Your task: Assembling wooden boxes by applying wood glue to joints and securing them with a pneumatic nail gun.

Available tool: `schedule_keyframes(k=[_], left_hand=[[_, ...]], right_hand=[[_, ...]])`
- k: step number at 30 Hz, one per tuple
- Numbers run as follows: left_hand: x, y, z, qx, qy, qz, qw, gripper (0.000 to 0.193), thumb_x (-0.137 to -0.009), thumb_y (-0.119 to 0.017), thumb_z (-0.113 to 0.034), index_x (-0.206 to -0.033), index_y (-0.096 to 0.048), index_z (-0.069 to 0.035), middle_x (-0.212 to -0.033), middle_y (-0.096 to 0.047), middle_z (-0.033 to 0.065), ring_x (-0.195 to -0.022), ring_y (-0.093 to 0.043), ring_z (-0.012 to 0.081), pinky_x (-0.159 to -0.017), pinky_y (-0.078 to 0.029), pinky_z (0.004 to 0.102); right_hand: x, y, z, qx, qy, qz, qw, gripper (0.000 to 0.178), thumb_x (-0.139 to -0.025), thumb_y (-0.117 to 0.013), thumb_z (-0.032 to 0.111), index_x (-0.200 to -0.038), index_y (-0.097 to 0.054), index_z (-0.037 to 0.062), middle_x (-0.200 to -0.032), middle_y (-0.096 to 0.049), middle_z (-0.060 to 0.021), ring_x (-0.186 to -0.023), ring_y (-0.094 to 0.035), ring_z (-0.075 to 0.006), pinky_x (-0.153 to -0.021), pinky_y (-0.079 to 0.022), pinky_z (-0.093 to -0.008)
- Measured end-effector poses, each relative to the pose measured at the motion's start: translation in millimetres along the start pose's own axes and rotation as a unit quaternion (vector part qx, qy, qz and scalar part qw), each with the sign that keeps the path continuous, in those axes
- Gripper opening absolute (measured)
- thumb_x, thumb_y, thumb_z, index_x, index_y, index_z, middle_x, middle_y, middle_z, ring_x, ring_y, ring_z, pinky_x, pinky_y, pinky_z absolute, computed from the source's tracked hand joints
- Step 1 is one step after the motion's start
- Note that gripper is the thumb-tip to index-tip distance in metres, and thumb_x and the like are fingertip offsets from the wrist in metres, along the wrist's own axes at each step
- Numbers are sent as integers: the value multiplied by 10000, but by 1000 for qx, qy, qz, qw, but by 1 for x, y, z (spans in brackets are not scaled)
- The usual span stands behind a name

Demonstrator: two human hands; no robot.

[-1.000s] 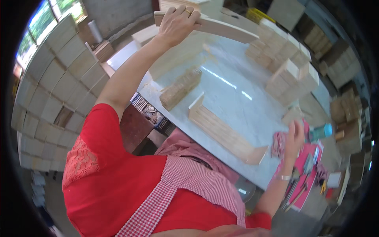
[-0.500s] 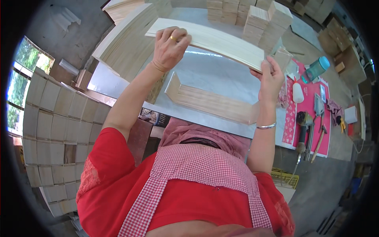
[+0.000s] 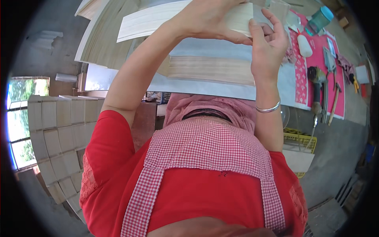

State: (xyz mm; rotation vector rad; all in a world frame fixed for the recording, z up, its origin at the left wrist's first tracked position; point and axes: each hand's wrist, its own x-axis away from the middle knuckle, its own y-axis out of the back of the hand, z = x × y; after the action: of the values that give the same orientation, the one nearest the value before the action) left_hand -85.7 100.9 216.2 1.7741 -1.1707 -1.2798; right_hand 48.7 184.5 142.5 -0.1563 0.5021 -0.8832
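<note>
A long pale wooden board is raised above the worktable. My left hand is closed round it near its right end, the thumb along the lower edge and the fingertips partly cut off by the picture's top. At that end is my right hand, its thumb tip at the board's edge, the index finger raised apart and the other fingers loosely curled. Below the raised board, a wooden piece lies on the table; my left forearm and right hand hide its ends.
Stacked boards stand at the table's left. On a pink cloth at right are a bottle, a white container, a power tool and a hammer. Wooden blocks are piled at lower left.
My left hand has moved from the board's left part to near its right end. My right hand's grip has loosened, its index finger now raised. The view has shifted, putting the table higher in the picture.
</note>
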Motion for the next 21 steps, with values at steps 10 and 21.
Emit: schedule_keyframes(k=[10, 21], left_hand=[[2, -23, -39, -138, -130, -48, 981, 839, -588, -828, -475, -1194, -563, 41, -1045, -568, 261, -973, -590, 411, -838, -494, 461], [40, -50, -1, -22, 44, 45, 998, 834, -540, -873, -392, -1233, -588, -26, -1118, -564, 159, -960, -612, 334, -840, -509, 398]], right_hand=[[20, 45, 8, 38, -60, 34, 997, 418, -884, -662, 49, -1247, -487, -62, -786, -630, -56, -643, -560, -48, -568, -478, -200], [69, 155, -25, 345, -147, 199, 905, 611, -774, -734, 49, -1341, -507, 23, -925, -595, -69, -770, -590, -131, -629, -494, -253]])
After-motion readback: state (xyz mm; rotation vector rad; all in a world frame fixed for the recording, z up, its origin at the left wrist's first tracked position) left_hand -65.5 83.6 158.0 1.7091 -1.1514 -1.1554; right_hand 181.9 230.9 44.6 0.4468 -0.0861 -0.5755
